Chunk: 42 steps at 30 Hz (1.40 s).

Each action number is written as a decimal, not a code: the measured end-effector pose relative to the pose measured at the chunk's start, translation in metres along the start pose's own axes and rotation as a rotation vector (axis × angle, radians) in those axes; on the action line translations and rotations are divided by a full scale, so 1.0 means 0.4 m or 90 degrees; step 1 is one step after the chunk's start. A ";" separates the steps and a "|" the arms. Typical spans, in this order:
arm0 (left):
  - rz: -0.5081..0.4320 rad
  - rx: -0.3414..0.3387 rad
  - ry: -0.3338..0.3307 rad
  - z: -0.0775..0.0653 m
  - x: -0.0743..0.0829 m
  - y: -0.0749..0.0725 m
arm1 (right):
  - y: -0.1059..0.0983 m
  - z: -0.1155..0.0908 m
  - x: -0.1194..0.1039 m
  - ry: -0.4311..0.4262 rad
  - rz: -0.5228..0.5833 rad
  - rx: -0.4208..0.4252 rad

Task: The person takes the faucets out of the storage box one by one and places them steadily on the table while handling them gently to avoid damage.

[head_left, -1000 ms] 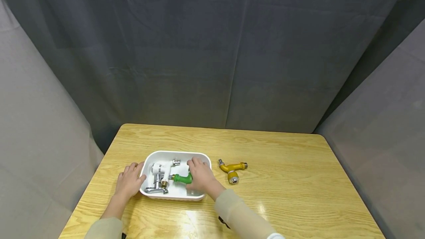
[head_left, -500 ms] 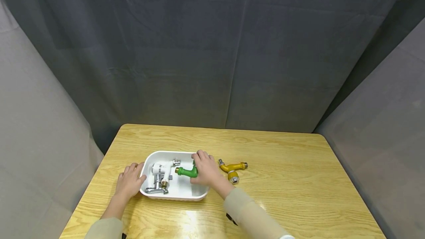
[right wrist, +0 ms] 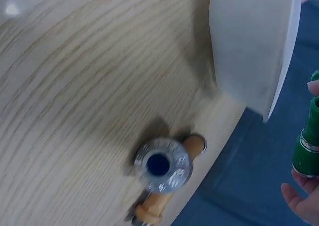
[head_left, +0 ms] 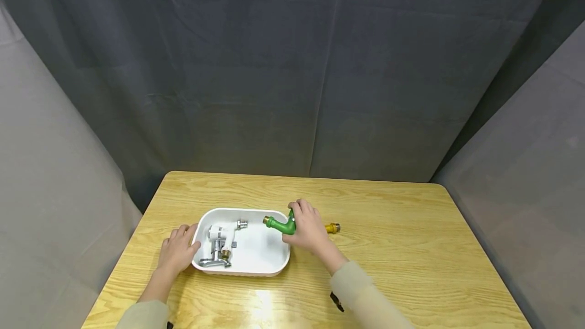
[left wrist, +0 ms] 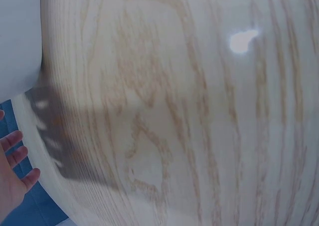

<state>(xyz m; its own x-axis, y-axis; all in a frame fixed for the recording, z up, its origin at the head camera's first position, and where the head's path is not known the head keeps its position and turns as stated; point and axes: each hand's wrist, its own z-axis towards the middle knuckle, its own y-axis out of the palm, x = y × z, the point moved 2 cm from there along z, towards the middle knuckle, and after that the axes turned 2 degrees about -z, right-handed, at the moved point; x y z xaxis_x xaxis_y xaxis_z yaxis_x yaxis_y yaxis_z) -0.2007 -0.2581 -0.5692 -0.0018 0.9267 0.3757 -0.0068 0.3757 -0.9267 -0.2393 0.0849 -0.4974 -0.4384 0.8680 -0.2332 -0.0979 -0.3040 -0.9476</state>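
My right hand (head_left: pixel 311 230) grips a green faucet (head_left: pixel 283 225) above the right rim of a white tray (head_left: pixel 260 272). Its brass threaded end points left. In the right wrist view, fingers hold the green faucet (right wrist: pixel 306 153) at the right edge, partly cut off. At the tray's left end rests my left hand (head_left: pixel 177 254), its thumb at the rim and fingers extended along the outside. Inside the tray lie a white faucet (head_left: pixel 229 240) and a chrome faucet (head_left: pixel 215 262). A yellow faucet (head_left: pixel 333 228) is on the table, mostly hidden behind my right hand.
The wooden table (head_left: pixel 411 258) extends to the right of the tray. In the right wrist view the yellow faucet (right wrist: pixel 155 203) lies near the tray's outer wall (right wrist: pixel 249 41). A dark curtain (head_left: pixel 256 75) hangs behind the table, with lighter grey ones at both sides.
My right hand has lifted the green faucet and carried it right, from inside the tray to above its right rim. It now covers most of the yellow faucet. My left hand stays put.
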 end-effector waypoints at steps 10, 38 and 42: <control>0.002 0.002 -0.003 0.000 -0.002 0.000 | -0.024 -0.051 0.096 0.080 0.056 0.085; 0.001 0.005 -0.002 0.000 -0.008 0.006 | 0.004 -0.188 0.361 0.363 0.120 0.172; -0.005 0.006 -0.005 0.000 -0.005 0.005 | 0.024 -0.207 0.385 0.392 0.116 0.156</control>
<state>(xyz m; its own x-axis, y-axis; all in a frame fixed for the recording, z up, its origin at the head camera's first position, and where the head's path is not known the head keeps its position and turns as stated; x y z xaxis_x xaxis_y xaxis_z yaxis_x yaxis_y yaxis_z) -0.2005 -0.2591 -0.5718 -0.0092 0.9238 0.3828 -0.0167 0.3826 -0.9237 -0.2337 0.2482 -0.5603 0.1138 0.8377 -0.5341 -0.3023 -0.4829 -0.8218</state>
